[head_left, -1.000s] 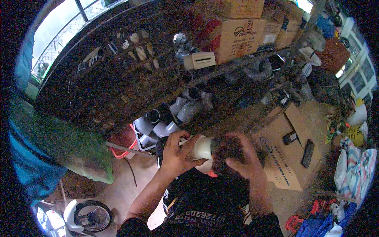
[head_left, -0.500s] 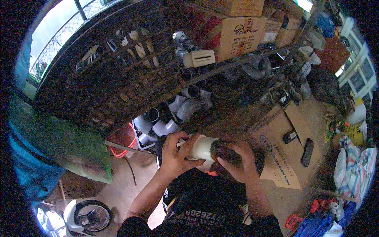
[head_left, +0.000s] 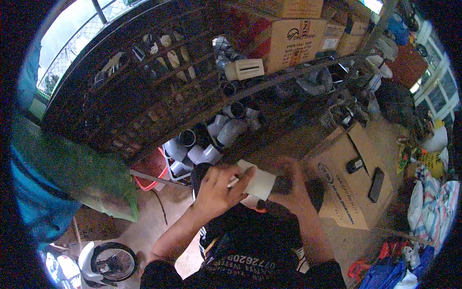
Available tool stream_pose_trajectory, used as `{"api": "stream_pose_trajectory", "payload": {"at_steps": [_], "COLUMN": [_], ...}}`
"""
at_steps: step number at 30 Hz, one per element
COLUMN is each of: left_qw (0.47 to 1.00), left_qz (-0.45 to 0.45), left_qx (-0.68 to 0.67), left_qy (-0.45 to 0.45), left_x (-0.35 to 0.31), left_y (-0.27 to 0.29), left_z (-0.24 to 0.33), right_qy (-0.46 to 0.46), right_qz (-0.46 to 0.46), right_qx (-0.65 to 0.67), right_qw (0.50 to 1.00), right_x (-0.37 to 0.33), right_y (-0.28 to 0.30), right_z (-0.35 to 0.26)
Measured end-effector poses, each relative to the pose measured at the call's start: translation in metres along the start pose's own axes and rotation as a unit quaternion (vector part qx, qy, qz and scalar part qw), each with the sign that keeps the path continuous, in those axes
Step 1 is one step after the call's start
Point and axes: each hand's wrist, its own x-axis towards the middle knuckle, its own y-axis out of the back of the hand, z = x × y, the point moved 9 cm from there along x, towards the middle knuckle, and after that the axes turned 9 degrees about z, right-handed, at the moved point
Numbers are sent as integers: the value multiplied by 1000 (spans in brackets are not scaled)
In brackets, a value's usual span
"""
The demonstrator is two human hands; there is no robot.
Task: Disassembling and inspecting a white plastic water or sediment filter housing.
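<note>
My left hand (head_left: 219, 190) is closed around a white cylinder (head_left: 261, 183) with a smooth side, held in front of my chest. A small pale stick-like piece (head_left: 233, 181) shows between its fingers. My right hand (head_left: 296, 190) is at the cylinder's right end, beside a dark patch that I cannot make out. Its fingers are smeared by motion and shadow, so their grip is unclear. Just under the cylinder shows another pale object (head_left: 251, 202) with an orange-red edge, partly hidden by it.
Grey pipe elbows (head_left: 232, 132) fill a crate ahead, beside a red basket (head_left: 153, 173). Dark shelving (head_left: 144, 96) and cardboard boxes (head_left: 293, 43) stand beyond. To the right, flattened cardboard (head_left: 341, 192) carries a black handheld device (head_left: 376, 184). A green sack (head_left: 96, 178) leans left, above a motorbike wheel (head_left: 113, 262).
The white cylinder has tilted, its right end dipping, and shifted slightly right. My left hand has turned with it. My right hand has moved slightly and blurred.
</note>
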Motion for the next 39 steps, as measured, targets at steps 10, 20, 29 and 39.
{"api": "stream_pose_trajectory", "payload": {"at_steps": [10,20,29,39], "left_qw": [931,764,699,671], "left_qz": [100,-53,-19,41], "left_qx": [-258,-533,-609,-622], "left_qy": [237,359,374,402], "left_x": [-3,-29,-32,-39], "left_y": [5,-41,-49,-39], "left_z": [-47,-37,-42,-39], "right_qy": [80,186,195,120], "right_qz": [-4,48,111,59], "right_qx": [6,-59,10,71], "right_qw": [997,980,974,989], "right_x": [-8,-11,-30,-31], "right_y": [5,16,34,0], "right_z": [-10,-30,-14,-20]}}
